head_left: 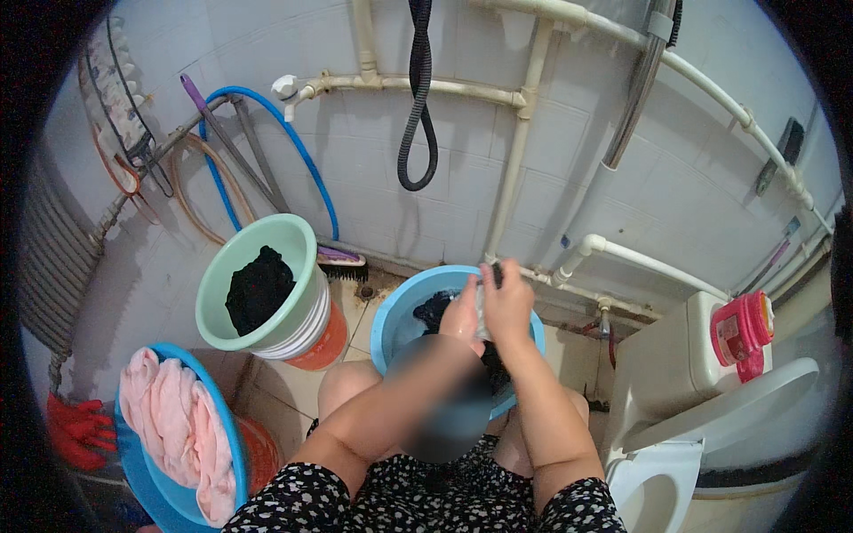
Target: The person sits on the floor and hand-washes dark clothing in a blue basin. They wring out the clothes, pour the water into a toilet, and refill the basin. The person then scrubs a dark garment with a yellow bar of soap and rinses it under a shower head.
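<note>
A light blue basin (391,320) stands on the tiled floor between my knees, with water and dark wet laundry (434,309) in it. My left hand (462,318) and my right hand (506,300) are pressed together over the basin's far side. Both grip a grey-and-dark piece of cloth (484,298) between them. A blurred patch hides part of my left forearm and the basin's near side.
A green basin (293,233) with a black garment sits on stacked orange and white buckets to the left. A blue basin (227,426) of pink cloth is at lower left. A brush (342,259) lies by the wall. A toilet (702,426) with a pink container (742,330) stands right.
</note>
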